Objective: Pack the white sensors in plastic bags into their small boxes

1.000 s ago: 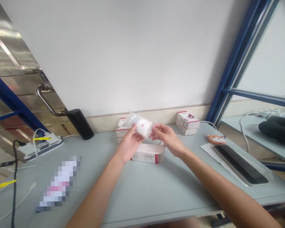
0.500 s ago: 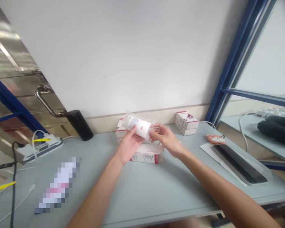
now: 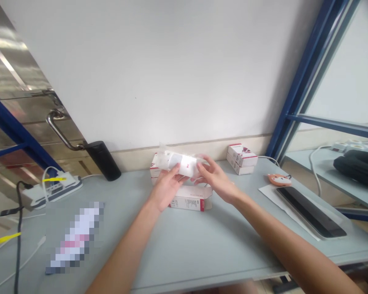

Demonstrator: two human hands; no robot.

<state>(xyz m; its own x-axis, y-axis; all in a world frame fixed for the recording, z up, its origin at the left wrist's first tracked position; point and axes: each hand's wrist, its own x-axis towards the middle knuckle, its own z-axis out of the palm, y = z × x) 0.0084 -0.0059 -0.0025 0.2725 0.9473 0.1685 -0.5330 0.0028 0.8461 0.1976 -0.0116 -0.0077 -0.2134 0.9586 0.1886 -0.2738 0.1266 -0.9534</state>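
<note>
Both my hands hold a small white device in a clear plastic bag [image 3: 181, 164] above the grey table [image 3: 202, 249]. My left hand [image 3: 164, 188] grips the bag's left end from below, fingers curled. My right hand [image 3: 216, 179] pinches the right end of the bag. Under them an open white and red carton [image 3: 190, 199] lies on its side on the table. Behind my left hand, partly hidden, is another white and red box [image 3: 155, 168].
Two stacked white and red boxes [image 3: 241, 157] stand at the back right. A dark tablet on paper [image 3: 309, 212] and an orange fox-shaped item [image 3: 279, 179] lie right. A black cylinder [image 3: 102, 160], a power strip [image 3: 52, 188] and cables sit left. A blue rack post [image 3: 303, 77] rises at right.
The bagged device has turned from tilted to nearly level and dropped slightly. My right fingers have closed further onto its right end.
</note>
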